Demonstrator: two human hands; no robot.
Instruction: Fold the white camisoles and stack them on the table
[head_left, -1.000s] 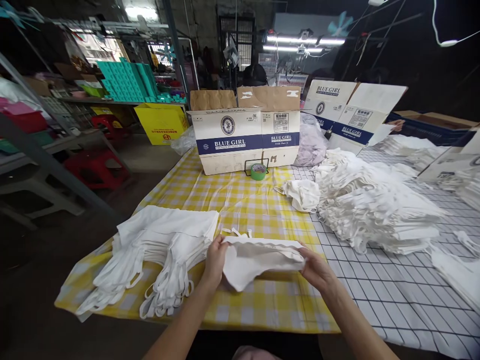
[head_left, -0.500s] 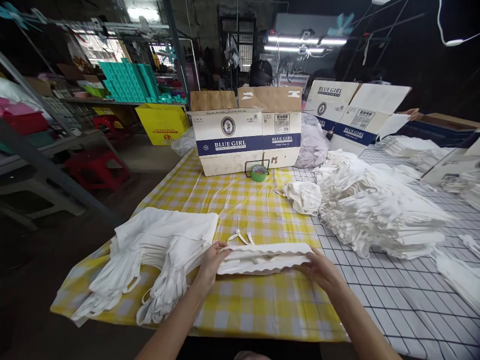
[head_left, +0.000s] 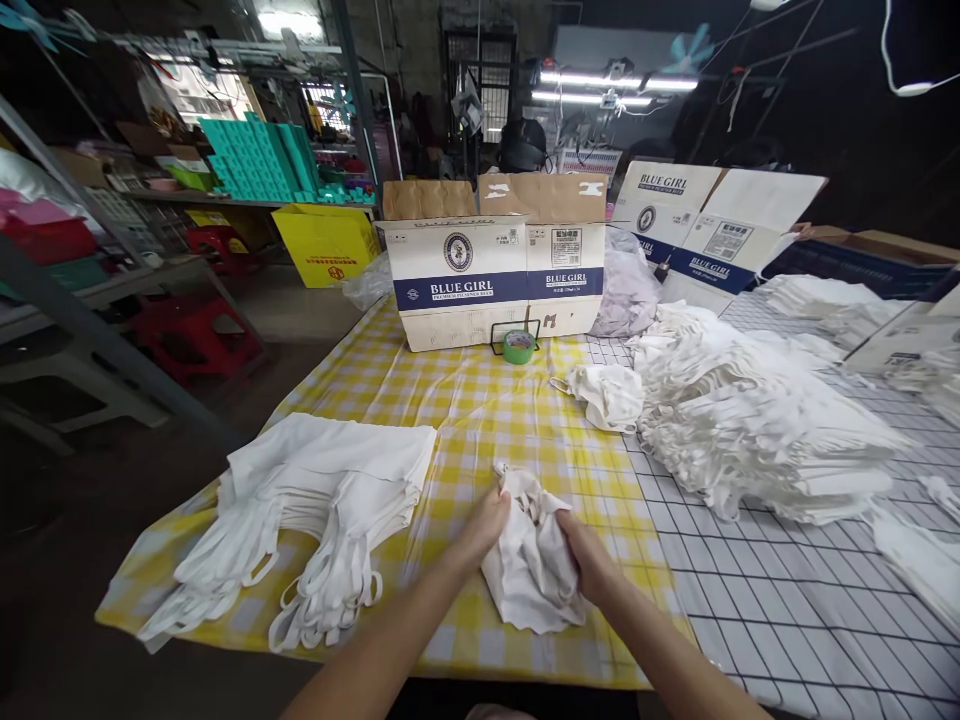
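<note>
- Broadly, we work over a yellow checked tablecloth (head_left: 457, 400), spread under everything nearest us.
- To our right lies a big heap of white cloth pieces (head_left: 757, 420), loose and tangled-looking.
- At the far side, we face a cardboard box (head_left: 465, 265) with a blue band.
- On our left sits a neater stack of white pieces (head_left: 330, 450), its straps trailing towards us.
- Between stack and heap, close in front of us, is one white piece (head_left: 531, 585), bunched up. We judge it light, soft and floppy, unlikely to slip or break but quick to crumple; its side edges look the best hold.
- Our left hand (head_left: 489, 518) pinches its left edge, our right hand (head_left: 586, 555) its right; we cannot see every finger.
- Smallest, a green tape roll (head_left: 519, 356) rests before the box.
</note>
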